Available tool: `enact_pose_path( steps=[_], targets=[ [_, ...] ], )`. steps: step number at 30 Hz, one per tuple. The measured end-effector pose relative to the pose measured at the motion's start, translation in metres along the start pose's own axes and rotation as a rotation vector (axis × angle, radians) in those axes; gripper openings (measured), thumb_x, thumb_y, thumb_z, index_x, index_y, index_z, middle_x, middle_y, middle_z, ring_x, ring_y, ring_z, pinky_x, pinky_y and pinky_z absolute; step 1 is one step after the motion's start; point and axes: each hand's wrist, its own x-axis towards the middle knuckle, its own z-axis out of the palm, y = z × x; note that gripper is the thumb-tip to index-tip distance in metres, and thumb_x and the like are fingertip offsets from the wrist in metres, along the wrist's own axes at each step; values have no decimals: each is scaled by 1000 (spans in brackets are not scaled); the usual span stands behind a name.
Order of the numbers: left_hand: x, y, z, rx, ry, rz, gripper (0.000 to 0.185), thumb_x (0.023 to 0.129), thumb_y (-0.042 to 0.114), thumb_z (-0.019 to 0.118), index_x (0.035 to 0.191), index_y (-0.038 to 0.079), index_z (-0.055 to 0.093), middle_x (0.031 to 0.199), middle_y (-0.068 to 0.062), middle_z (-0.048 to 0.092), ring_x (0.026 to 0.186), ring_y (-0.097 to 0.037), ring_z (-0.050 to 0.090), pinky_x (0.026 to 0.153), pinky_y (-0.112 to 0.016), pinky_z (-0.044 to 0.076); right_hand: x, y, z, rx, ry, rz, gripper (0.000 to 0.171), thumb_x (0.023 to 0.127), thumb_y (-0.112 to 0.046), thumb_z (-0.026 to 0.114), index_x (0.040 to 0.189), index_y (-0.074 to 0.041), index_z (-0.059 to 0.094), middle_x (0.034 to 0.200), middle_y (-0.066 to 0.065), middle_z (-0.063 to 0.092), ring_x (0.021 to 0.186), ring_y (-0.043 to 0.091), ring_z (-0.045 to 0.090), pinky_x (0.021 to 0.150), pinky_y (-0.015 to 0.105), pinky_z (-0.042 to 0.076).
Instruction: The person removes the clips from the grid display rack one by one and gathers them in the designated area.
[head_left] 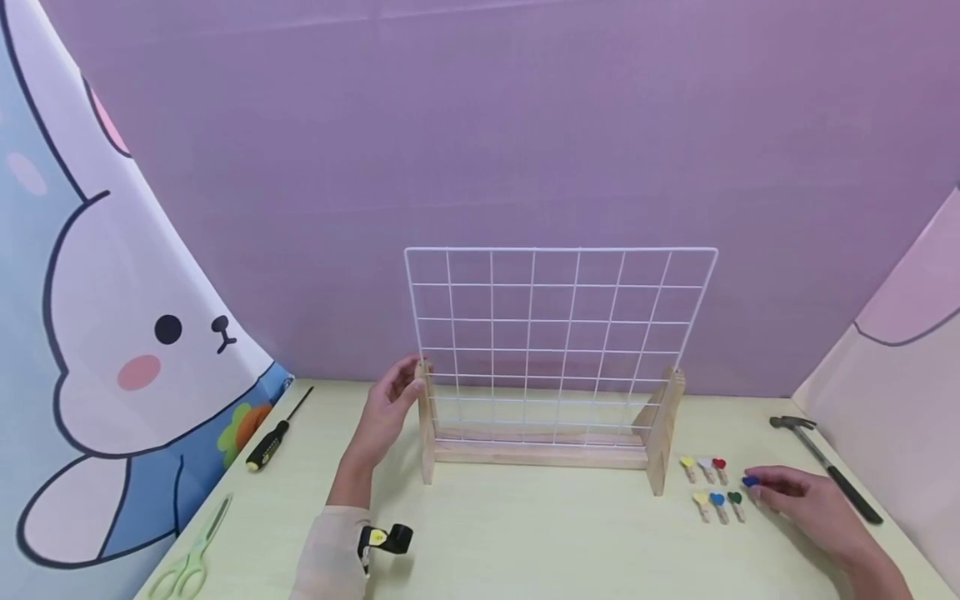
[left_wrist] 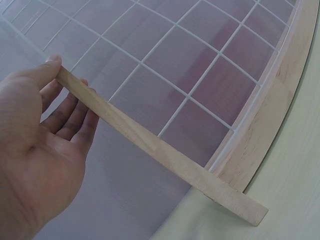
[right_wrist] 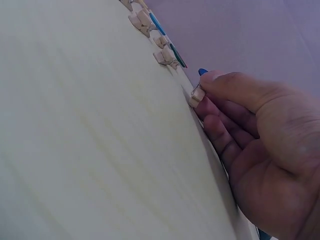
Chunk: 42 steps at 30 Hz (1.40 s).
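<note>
A white wire grid stands upright in a wooden stand on the table. At the stand's left end, my left hand grips the top of the wooden side piece, thumb on one side and fingers behind. My right hand pinches a small wooden clothespin with a blue heart, low over the table on the right. Just left of it lie several heart clothespins in two rows, among them a red one, a light blue one and a green one.
A hammer lies beyond my right hand, near the right-hand cloth. On the left of the table are a screwdriver and green scissors. A purple backdrop rises behind the rack; a rabbit-print cloth borders the left.
</note>
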Motion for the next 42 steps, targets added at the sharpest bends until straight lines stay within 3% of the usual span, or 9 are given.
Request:
enact_pose_path(
  steps=[9,19,30,42],
  targets=[
    [1,-1,1,-7,-1,3,47,105,24,61,149,10,51,142,-16,60,122,-8,59,101,-13,50,1,4,1,-6,29,-9,30,94,-14,76,117,4,74,96,-20,78,84,-13,63,70,9,48],
    [0,2,0,-3,-3,1,51,106,24,60,151,4,46,144,-17,59,123,-7,58,102,-12,49,1,0,0,-47,43,48,37,94,-27,77,120,0,74,97,-16,79,87,-20,59,70,5,46],
    [0,2,0,0,-6,-1,52,106,24,60,152,3,46,144,-17,58,123,-6,58,102,-12,49,3,-1,-2,-52,53,78,40,93,-29,79,120,1,74,97,-18,78,87,-23,55,71,3,42],
    [0,2,0,-6,-9,16,50,106,23,60,151,4,47,144,-18,59,122,-6,59,102,-13,49,2,-5,-3,-48,43,101,44,95,-30,77,125,2,71,99,-11,80,86,-22,55,70,4,44]
  ],
)
